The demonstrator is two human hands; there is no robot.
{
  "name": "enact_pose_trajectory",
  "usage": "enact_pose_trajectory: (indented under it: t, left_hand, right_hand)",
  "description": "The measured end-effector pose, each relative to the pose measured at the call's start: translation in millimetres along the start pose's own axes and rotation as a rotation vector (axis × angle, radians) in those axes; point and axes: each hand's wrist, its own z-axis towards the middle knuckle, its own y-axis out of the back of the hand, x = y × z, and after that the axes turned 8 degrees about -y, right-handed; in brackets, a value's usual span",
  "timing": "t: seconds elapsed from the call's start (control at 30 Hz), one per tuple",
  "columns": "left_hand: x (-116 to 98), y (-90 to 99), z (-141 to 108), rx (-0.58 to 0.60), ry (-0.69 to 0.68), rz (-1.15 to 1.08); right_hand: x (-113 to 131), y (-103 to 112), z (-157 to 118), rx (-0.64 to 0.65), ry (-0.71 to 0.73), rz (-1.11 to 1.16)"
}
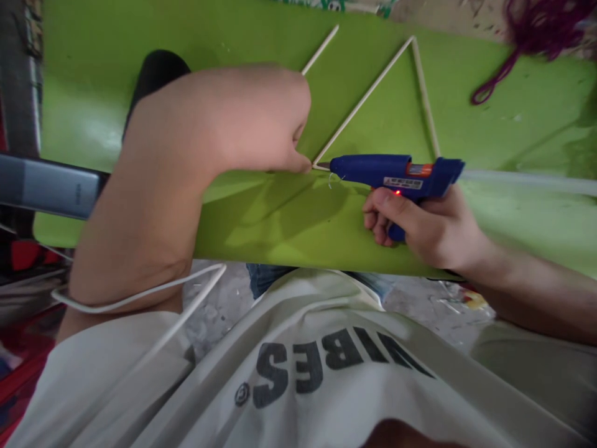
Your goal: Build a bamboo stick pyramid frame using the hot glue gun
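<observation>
A blue hot glue gun (pixel 373 168) is in my right hand (pixel 420 218), with the fingers wrapped round its grip and a small red light glowing. Its nozzle touches or nearly touches the corner where thin pale sticks (pixel 364 99) meet. At that same corner, the thumb of my left hand (pixel 284 124) pinches the stick end; the other fingers are curled and mostly hidden. The sticks form an angular frame with a peak at the top. Another thin stick (pixel 321 48) sticks out beyond my left hand. A long translucent glue stick (pixel 527 180) extends from the gun's back.
The green table (pixel 261 230) lies under everything. Purple yarn (pixel 545 31) is heaped at the far right. A grey phone-like device (pixel 46 185) and a dark rounded object (pixel 158 71) are by my left arm. A white cable (pixel 140 298) loops across that arm.
</observation>
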Motion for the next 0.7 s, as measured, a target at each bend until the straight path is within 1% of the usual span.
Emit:
enact_pose_trajectory:
  t: [0.1,0.2,0.43,0.7]
  left_hand:
    - [2,-0.3,1,-0.037,-0.042,0.061]
    - [2,0.0,1,-0.031,-0.064,0.053]
    - [3,0.7,-1,-0.038,-0.025,0.053]
    - [2,2.9,-6,-0.037,0.006,0.074]
  right_hand:
    - [-1,0,2,0.006,-0.005,0.002]
    - [-1,1,4,0.013,-0.002,-0.005]
    - [6,-3,3,-0.023,0.01,-0.043]
    - [9,-4,3,-0.026,-0.004,-0.054]
